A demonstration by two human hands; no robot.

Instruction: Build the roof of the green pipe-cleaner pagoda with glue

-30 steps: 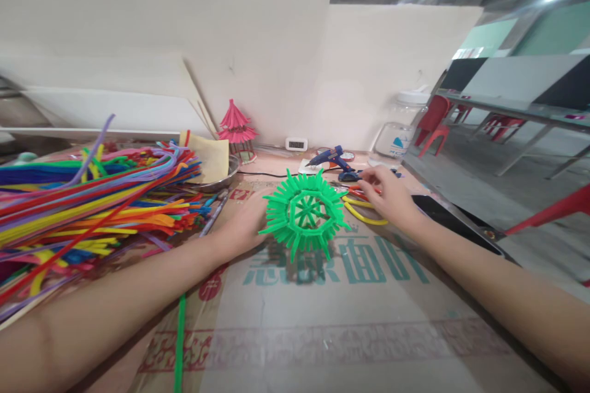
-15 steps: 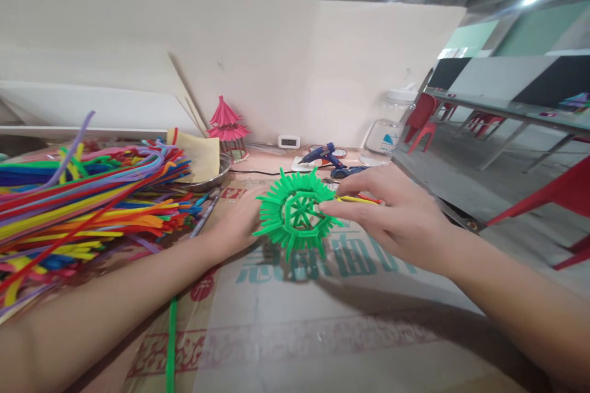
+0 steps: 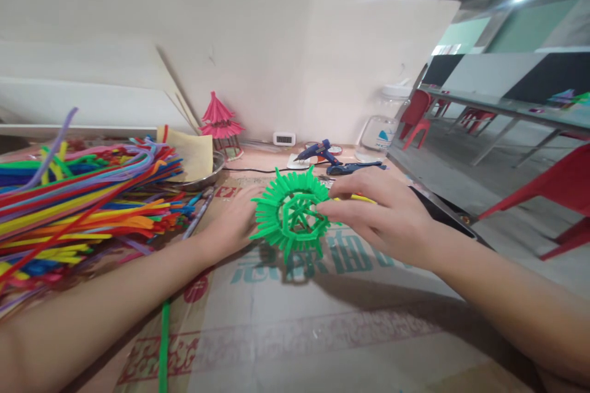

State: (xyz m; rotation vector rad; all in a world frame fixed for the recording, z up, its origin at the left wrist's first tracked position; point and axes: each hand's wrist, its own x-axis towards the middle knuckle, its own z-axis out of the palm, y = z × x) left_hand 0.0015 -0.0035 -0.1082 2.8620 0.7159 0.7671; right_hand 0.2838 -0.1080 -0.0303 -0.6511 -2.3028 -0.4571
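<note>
A round green pipe-cleaner piece [image 3: 271,212], with a fringe of spikes around an octagonal frame and crossed spokes, hangs above the cardboard. My left hand [image 3: 237,215] grips it from the left, its fingertips hidden behind the fringe. At the right side of the frame, the thumb and index finger of my right hand [image 3: 385,215] pinch the piece's inner edge. Under my left forearm lies a loose green pipe cleaner [image 3: 165,344].
Bundles of coloured pipe cleaners [image 3: 92,196] cover the left side, beside a metal bowl [image 3: 216,171]. Toward the wall stand a pink pagoda model [image 3: 220,123], a small clock [image 3: 284,139], a blue glue gun [image 3: 318,150], blue-handled pliers [image 3: 353,168] and a clear bottle [image 3: 380,129].
The view has shifted slightly, so most things sit a little further left. The green piece has tilted a bit, and both hands stay on it.
</note>
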